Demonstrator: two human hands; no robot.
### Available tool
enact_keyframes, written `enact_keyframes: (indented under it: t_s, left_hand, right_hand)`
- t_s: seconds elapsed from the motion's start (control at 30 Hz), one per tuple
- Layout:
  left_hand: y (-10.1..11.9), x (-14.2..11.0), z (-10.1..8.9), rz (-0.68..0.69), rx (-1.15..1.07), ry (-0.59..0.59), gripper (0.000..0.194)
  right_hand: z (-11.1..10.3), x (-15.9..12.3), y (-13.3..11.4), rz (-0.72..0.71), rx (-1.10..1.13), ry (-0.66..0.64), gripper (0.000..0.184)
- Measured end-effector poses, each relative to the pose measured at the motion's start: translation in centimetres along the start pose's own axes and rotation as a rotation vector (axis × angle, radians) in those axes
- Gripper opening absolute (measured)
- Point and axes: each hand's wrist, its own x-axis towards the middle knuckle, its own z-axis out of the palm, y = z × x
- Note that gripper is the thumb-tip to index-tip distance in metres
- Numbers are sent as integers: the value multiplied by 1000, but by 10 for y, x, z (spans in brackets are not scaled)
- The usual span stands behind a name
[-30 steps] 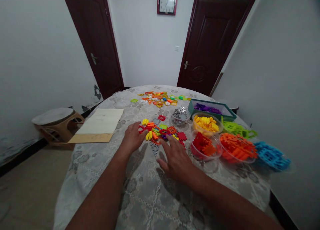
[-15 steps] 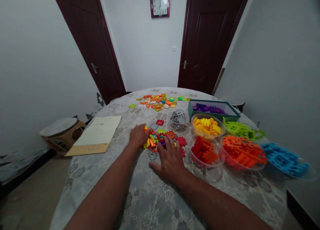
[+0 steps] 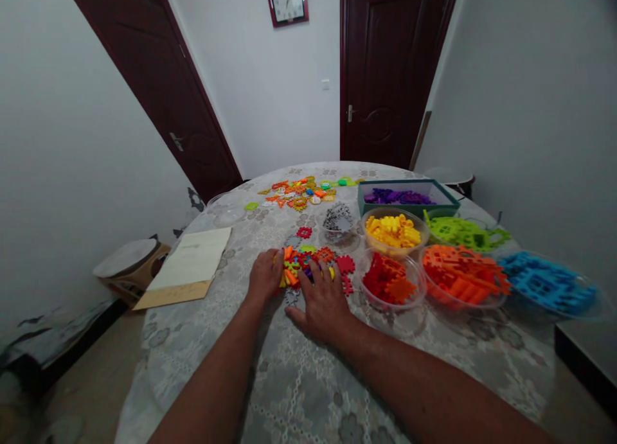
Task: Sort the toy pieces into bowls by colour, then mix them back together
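A heap of mixed plastic building pieces [image 3: 291, 264], red, orange, yellow, purple and green, lies on the patterned tablecloth between my two hands. My left hand [image 3: 265, 278] rests along the heap's left side, fingers extended and touching the outer pieces. My right hand [image 3: 325, 301] lies over the near right part, open, its fingers spread on top and its thumb stretched left. Below the fingers some pieces are hidden. A red gear-edged piece [image 3: 346, 264] lies flat just right of the heap, and a smaller red square piece [image 3: 304, 232] sits beyond it.
Clear bowls at right hold red pieces [image 3: 389, 281], yellow pieces [image 3: 393, 230], grey pieces [image 3: 339, 218], orange pieces [image 3: 463, 274], green pieces [image 3: 463, 232] and blue pieces [image 3: 544, 283]. A green box [image 3: 409, 207] contains purple pieces. Farther back lies another mixed pile [image 3: 301, 190]; paper [image 3: 193, 257] is at left.
The camera view has turned slightly, shifting the scene. My left hand has drawn slightly nearer my right, narrowing the heap between them; my right hand stays spread over the pieces.
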Motion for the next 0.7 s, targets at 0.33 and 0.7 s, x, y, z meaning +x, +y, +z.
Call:
enact_keyframes:
  t_s: [0.33,0.7]
  left_hand:
    - [26,-9,-13,-195,-141,-79,49]
    - [50,-17,-14,-206,-164,-175,37]
  right_hand:
    - [2,-3,3,-33,72,73,81]
    - [-5,-4,5,-63,58,56,67]
